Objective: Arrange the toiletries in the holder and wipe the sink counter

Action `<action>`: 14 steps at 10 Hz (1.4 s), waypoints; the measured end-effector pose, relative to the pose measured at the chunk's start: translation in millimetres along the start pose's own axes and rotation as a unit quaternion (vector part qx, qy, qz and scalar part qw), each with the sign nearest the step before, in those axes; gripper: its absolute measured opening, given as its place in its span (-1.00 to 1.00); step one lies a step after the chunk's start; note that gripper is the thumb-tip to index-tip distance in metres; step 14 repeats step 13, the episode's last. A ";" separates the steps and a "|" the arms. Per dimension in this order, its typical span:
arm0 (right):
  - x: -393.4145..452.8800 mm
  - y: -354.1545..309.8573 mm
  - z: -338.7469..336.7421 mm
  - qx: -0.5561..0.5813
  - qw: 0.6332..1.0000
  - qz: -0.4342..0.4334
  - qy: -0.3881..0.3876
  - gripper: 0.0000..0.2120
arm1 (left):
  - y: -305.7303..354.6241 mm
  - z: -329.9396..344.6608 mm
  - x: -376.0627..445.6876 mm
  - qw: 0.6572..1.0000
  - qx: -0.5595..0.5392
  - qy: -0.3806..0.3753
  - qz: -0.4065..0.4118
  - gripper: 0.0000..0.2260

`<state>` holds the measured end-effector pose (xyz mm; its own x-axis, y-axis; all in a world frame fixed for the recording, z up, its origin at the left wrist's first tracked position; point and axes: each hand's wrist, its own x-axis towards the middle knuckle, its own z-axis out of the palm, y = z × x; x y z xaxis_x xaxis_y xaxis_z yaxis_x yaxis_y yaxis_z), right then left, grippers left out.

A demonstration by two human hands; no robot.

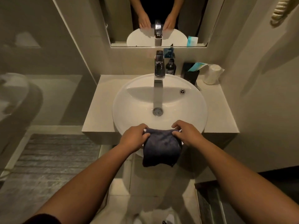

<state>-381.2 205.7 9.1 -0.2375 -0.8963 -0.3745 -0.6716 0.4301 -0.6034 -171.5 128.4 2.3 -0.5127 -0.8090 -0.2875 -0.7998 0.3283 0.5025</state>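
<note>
A dark blue cloth hangs over the near rim of the round white sink. My left hand pinches its upper left corner and my right hand pinches its upper right corner. At the back right of the pale counter stands a black holder with a light blue tube sticking out of it. A dark pump bottle stands behind the tap, next to the holder.
A chrome tap rises over the sink's back edge, with a mirror above it. A white wrapped roll sits in the counter's back right corner. A grey mat covers the floor at left.
</note>
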 end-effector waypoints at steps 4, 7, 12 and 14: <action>-32.6 9.3 15.9 -0.250 0.941 -0.219 -0.056 -0.40 | 1.4 15.3 -34.3 0.951 0.221 -0.036 0.213 -0.38; -28.3 5.3 25.1 -0.282 0.932 -0.197 -0.114 -0.59 | -0.7 28.7 -28.6 0.950 0.266 -0.024 0.159 -0.67; -44.4 -31.5 -4.9 -0.261 0.950 -0.105 -0.135 -0.41 | 19.1 -19.2 -38.0 0.973 0.162 -0.124 0.104 -0.47; -38.3 -49.8 -24.1 -0.278 0.950 -0.090 -0.110 -0.58 | 32.3 -48.9 -32.1 0.969 0.172 -0.156 0.083 -0.46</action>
